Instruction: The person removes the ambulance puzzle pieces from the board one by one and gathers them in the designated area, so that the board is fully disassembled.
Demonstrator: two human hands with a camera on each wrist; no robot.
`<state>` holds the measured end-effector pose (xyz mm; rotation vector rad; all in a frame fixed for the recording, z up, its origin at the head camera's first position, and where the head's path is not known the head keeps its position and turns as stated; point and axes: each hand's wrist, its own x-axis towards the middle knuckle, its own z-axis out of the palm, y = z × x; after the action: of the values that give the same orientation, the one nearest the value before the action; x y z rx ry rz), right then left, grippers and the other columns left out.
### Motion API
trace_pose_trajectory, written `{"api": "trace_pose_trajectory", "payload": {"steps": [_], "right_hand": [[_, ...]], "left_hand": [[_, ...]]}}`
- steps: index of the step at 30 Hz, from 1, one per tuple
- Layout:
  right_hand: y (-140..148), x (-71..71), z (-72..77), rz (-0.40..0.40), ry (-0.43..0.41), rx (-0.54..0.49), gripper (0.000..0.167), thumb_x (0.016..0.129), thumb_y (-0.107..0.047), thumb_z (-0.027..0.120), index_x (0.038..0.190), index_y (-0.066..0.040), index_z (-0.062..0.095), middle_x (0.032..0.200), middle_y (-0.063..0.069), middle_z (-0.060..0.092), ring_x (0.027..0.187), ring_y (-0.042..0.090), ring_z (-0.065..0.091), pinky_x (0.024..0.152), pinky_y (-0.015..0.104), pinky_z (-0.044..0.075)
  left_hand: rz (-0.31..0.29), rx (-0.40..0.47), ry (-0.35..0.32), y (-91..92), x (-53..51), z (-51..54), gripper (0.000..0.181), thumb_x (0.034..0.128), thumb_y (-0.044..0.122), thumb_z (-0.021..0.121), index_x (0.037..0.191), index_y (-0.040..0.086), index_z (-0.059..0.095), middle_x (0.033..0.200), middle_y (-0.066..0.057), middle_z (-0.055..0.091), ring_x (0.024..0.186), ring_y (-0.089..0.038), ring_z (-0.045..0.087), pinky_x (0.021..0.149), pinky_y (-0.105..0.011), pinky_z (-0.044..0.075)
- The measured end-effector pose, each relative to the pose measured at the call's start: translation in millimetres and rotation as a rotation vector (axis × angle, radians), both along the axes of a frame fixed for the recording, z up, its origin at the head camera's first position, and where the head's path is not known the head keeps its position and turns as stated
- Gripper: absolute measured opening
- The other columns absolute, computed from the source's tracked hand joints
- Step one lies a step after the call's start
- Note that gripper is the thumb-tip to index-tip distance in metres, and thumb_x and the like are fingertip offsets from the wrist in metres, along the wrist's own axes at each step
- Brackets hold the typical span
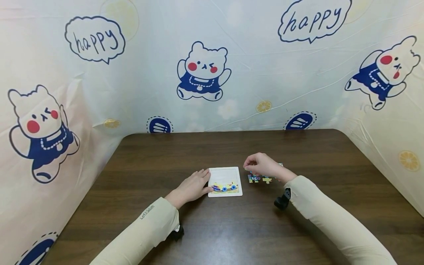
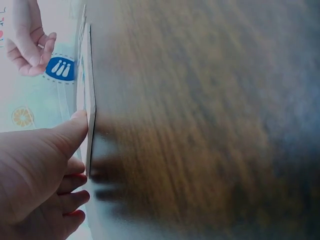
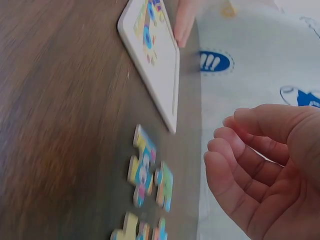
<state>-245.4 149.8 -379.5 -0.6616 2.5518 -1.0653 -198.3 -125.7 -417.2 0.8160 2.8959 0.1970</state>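
Note:
A white puzzle tray (image 1: 225, 172) lies flat on the table, its lower part filled with pieces showing a vehicle with blue wheels (image 1: 225, 188). At its left side, my left hand (image 1: 193, 187) rests with fairly straight fingers along the edge, the thumb touching the tray near its front left corner. Loose puzzle pieces (image 1: 254, 178) lie to the right of the tray, several of them showing in the right wrist view (image 3: 144, 170). Above them hovers my right hand (image 1: 265, 165), its fingers loosely bent. Nothing shows between thumb and fingers in the right wrist view (image 3: 265, 165).
The dark wooden table (image 1: 159, 154) extends around the tray on all sides. Behind it hangs a pale curtain (image 1: 251, 84) printed with bears and the word "happy". A black strap device (image 1: 282, 200) sits at the right wrist.

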Motion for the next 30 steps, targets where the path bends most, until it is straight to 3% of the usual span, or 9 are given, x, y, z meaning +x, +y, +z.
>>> {"api": "trace_pose_trajectory", "payload": {"steps": [7,13,23,30], "right_hand": [[-23,-0.7,3.3,0.033,0.007,0.020,0.013,0.090,-0.010,0.060,0.094,0.001,0.066,0.082,0.014,0.063,0.058,0.019,0.054,0.053,0.028,0.048],[-41,3.4,0.7,0.086,0.032,0.010,0.012,0.089,-0.008,0.060,0.094,0.001,0.066,0.083,0.012,0.064,0.057,0.019,0.055,0.052,0.026,0.049],[-63,11.4,-12.0,0.183,0.020,-0.012,0.010,0.088,-0.007,0.061,0.095,0.000,0.065,0.074,0.005,0.061,0.054,0.016,0.054,0.049,0.024,0.047],[-73,16.8,-21.6,0.230,0.026,-0.017,0.010,0.084,-0.005,0.064,0.094,-0.002,0.064,0.067,-0.002,0.058,0.053,0.017,0.055,0.049,0.024,0.046]], "left_hand": [[-0.008,-0.002,-0.004,-0.4,0.7,0.9,0.063,0.0910,0.038,0.056,0.136,-0.003,0.041,0.143,-0.016,0.033,0.131,-0.030,0.029,0.106,-0.041,0.023],[-0.063,0.036,0.040,-5.1,0.2,-2.6,0.059,0.0920,0.036,0.055,0.133,-0.005,0.044,0.141,-0.019,0.036,0.129,-0.033,0.033,0.104,-0.042,0.027],[-0.094,0.095,0.031,-9.1,1.3,3.4,0.054,0.0932,0.029,0.055,0.131,-0.008,0.045,0.139,-0.022,0.037,0.128,-0.036,0.033,0.104,-0.045,0.027],[-0.109,0.086,0.033,-10.8,0.7,-0.1,0.053,0.0933,0.028,0.055,0.130,-0.009,0.046,0.139,-0.024,0.037,0.127,-0.037,0.035,0.103,-0.046,0.028]]}}
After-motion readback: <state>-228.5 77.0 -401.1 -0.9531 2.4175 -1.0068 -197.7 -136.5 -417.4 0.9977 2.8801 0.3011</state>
